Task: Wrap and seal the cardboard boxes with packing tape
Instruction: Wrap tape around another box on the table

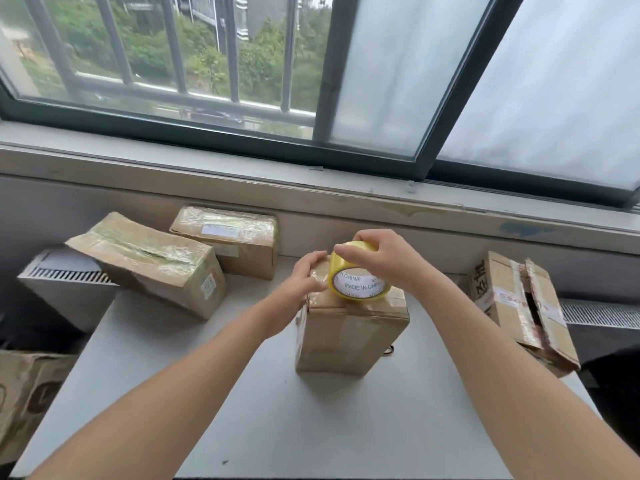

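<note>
By the table's (207, 393) far edge, left hand (306, 277) clasps the stiff, probably light box (349, 336); right hand (382, 258) grips the roll's (358, 284) rim.

The right hand (384, 258), gripping the yellow tape roll (360, 285), is covering the roll's far rim, while the left hand (304, 282) is curling over and hiding the top left corner of the upright cardboard box (349, 337). A small dark object (388, 350) is peeking from behind that box, too little showing to identify. The left edge is cutting off a brown paper bag (27, 400), and the label (207, 286) on the tilted box (149, 261) is blurring beyond reading.
</note>
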A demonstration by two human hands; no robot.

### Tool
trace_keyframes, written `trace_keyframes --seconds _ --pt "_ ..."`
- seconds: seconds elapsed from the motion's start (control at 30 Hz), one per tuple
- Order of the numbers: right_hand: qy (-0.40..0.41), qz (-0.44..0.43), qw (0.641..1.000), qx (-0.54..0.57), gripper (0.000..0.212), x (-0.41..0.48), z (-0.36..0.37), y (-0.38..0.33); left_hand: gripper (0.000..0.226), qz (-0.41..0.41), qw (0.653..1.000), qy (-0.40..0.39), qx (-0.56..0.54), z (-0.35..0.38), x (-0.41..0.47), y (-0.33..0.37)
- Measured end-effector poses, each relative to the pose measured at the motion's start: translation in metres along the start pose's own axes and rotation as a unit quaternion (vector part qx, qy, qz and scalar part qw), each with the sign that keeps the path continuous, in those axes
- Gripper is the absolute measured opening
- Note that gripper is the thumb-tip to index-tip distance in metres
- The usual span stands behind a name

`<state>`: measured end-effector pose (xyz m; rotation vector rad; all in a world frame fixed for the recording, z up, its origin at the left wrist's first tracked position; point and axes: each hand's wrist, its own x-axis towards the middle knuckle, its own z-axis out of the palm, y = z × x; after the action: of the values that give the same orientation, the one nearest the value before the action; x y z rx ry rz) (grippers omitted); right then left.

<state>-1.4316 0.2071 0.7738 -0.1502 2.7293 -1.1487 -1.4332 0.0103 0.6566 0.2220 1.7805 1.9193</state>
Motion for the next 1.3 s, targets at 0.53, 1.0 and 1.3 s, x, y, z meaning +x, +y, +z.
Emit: trace_keyframes --seconds 0.53,1.0,1.3 --pt "-0.006 -0.035 0.992 -0.120 0.056 0.004 0.001 -0.003 0.040 -0.032 0.987 0.140 0.072 0.018 0.015 -0.003" --pt "-0.104 0.026 0.936 -0.336 0.066 -0.003 -0.084 0.041 0.063 -0.051 0.982 0.111 0.146 0.008 0.026 -0.004" --pt "-0.145 0.121 0.902 -0.389 0.081 -0.004 -0.081 0.083 0.051 -0.039 0.981 0.115 0.148 0.009 0.027 -0.004"
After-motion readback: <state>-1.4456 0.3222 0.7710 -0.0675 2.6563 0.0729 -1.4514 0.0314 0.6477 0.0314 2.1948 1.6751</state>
